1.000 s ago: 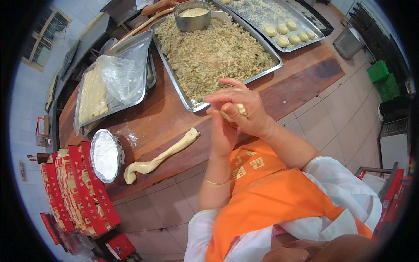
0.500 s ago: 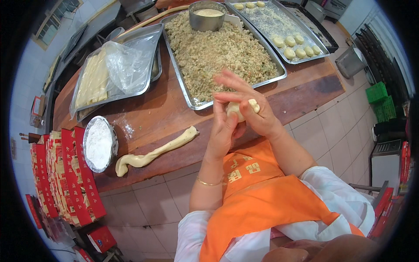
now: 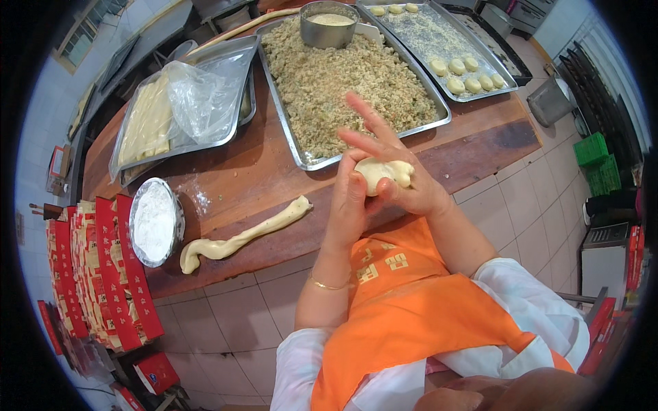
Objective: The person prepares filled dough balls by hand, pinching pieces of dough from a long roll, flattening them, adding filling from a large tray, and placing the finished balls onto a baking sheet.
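Observation:
A small lump of pale yellow dough [image 3: 375, 176] sits between my two hands, above the table's near edge. My left hand [image 3: 348, 209] is closed on the lump's left side, its thumb up against the dough. My right hand [image 3: 423, 194] holds the other side with its thumb, while some of its fingers stretch out toward the filling tray. The dough's right end is uneven and lobed. To the left, a long twisted rope of dough [image 3: 250, 240] lies on the wooden table [image 3: 243, 164]. Where the hands meet, some fingertips are hidden.
Beyond my hands is a metal tray [image 3: 301, 163] heaped with crumbly filling, a metal bowl [image 3: 327, 34] on top. Farther right, another tray [image 3: 473, 51] bears several dough rounds. At left are a plastic-covered dough tray [image 3: 199, 140], a bowl of white flour [image 3: 156, 222] and red boxes [image 3: 113, 274].
My hands have turned and opened a little, so more of the dough lump shows. The right hand's outstretched fingers have spread and point higher. The dough rope has not moved.

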`<state>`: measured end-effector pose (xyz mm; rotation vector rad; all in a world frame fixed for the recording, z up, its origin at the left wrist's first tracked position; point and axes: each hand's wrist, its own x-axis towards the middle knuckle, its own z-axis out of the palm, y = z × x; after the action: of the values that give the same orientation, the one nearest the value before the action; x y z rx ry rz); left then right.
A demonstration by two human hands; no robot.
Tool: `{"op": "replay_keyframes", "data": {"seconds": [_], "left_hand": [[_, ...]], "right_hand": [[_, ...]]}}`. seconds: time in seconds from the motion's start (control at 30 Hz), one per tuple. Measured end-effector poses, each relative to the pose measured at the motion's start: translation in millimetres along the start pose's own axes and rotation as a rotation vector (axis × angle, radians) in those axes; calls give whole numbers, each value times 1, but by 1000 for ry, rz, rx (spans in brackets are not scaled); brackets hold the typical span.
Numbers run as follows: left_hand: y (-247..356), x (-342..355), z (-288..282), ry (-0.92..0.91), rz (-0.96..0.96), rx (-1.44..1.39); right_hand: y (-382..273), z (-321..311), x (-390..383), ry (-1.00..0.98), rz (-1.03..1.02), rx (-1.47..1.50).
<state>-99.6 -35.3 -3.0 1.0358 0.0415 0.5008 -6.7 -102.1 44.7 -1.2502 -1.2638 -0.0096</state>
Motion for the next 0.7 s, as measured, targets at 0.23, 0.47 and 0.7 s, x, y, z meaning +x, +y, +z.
{"op": "replay_keyframes", "data": {"seconds": [0.23,0.47,0.7], "left_hand": [[-6,-2,27,197,107,6],[3,-5,4,34,-11,23],[5,-3,22,129,80,127]], "right_hand": [[9,-35,-2,-346,145,76],[-3,-7,-2,-137,16,8],[10,-21,-5,-192,87,91]]}}
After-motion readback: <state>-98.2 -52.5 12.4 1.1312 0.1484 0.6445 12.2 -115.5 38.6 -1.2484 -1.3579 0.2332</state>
